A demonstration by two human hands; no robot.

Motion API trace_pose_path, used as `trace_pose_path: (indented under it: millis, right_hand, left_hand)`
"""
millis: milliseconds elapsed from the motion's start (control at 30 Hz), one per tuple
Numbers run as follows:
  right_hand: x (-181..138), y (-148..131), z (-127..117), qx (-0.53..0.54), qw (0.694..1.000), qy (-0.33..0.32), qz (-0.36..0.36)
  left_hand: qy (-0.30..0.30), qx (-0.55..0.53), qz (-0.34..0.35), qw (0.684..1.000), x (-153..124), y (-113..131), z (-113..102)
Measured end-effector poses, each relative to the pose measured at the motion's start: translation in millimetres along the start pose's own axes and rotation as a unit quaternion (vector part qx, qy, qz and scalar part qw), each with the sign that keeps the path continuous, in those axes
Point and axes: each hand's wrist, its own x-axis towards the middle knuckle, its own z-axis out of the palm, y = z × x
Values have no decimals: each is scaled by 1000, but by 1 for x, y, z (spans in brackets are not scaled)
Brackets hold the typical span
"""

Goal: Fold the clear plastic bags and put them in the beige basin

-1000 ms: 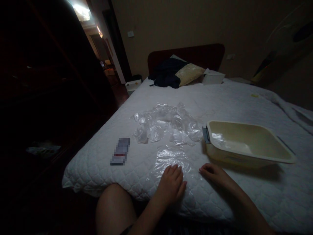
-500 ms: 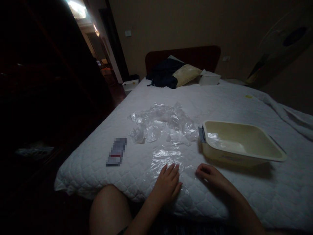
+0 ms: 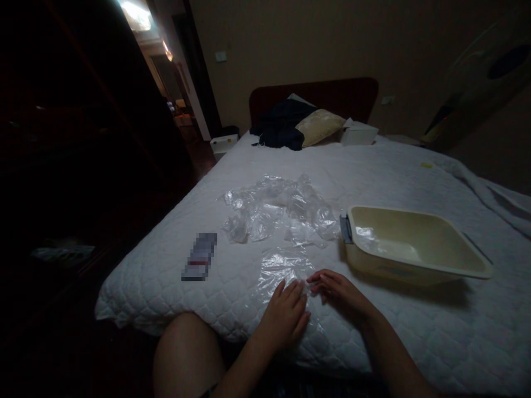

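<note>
Here — left hand [image 3: 286,312] palm-down, right hand [image 3: 342,293] loosely bent.

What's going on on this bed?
A person's left hand lies on a clear plastic sheet spread on the white quilted bed cover. The right hand is beside it, fingers bent by the sheet; whether they grip it is unclear. Crumpled clear plastic lies just beyond. A cream tub sits to the right.

1 clear plastic sheet [image 3: 279,266], creased, flat on quilted bedding [image 3: 155,282]
</note>
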Motion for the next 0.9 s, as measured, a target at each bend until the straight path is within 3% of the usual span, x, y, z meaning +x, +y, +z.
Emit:
trace_pose_path:
  millis: [133, 267, 433, 567, 733, 900]
  right_hand:
    - [8, 5, -3, -3, 1000, -8, 1]
    - [8, 9, -5, 40, 999, 21, -12]
    - [5, 11, -7, 71, 997, 22, -10]
    - [5, 12, -8, 99, 995, 9, -6]
    - [5, 14, -9, 100, 995, 18, 3]
    - [2, 12, -7, 105, 994, 28, -5]
  left_hand:
    - [20, -7, 12, 1000, 2, 0, -4]
    - [78, -12, 31, 996, 2, -1, -3]
    - [103, 3, 3, 995, 0, -2, -4]
    - [74, 18, 17, 997, 0, -3, -4]
    - [22, 5, -17, 1000, 0, -4, 4]
    - [61, 6, -2, 998, -1, -5, -2]
